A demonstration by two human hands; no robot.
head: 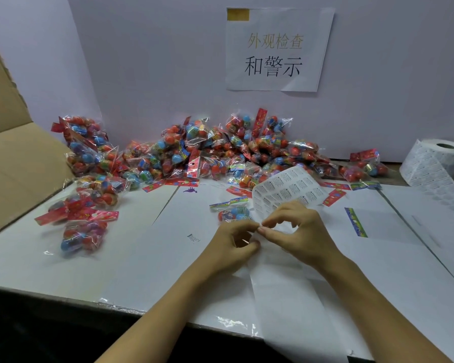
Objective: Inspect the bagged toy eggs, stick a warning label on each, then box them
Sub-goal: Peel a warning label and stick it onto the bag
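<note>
A big heap of bagged toy eggs (207, 150), red and blue in clear bags with coloured header cards, lies along the back of the white table. A few more bags (84, 231) sit apart at the left. One bag (232, 212) lies just beyond my hands. A strip of warning labels (288, 189) curls up from the table, and both hands meet at its near edge. My left hand (233, 244) and my right hand (296, 231) pinch the strip with thumb and fingertips touching.
An open cardboard box (13, 153) stands at the left with its flap raised. A large roll of labels (435, 163) sits at the right. A paper sign (278, 48) hangs on the back wall. A loose header card (355, 222) lies to the right. The table's front edge (63, 297) is near.
</note>
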